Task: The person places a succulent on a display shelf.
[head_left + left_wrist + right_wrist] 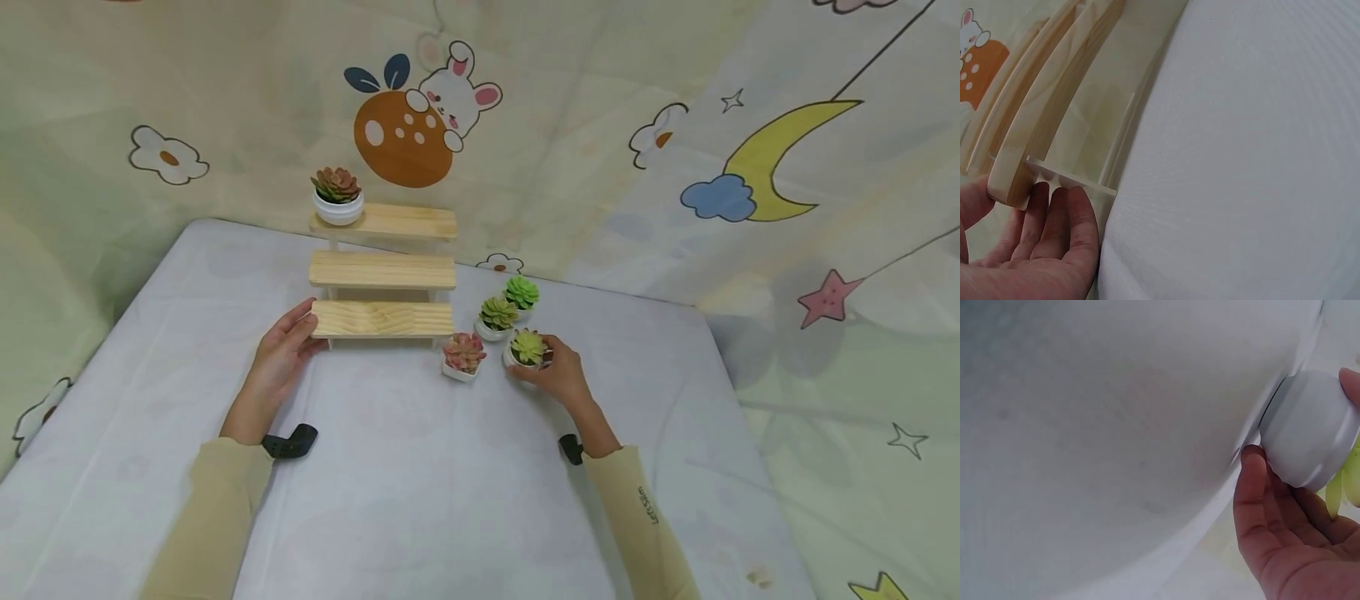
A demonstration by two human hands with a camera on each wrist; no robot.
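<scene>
A three-tier wooden display stand (382,320) rises in steps at the back of the table. At the left end of its lowest board, my left hand (283,354) grips the wood. In the left wrist view the thumb is by the board's end (1013,181), with the fingers under it against the clear support (1072,178). My right hand (561,375) holds a yellow-green potted succulent (528,347) by its round white pot (1310,428), thumb and fingers on opposite sides. The pot's base is close over the tabletop in the right wrist view.
A reddish-brown potted succulent (337,196) sits on the top board's left end. Right of the stand are a pink succulent (464,354), a dull green one (497,313) and a bright green one (522,292). A printed curtain (570,142) hangs behind the white-covered table (420,492).
</scene>
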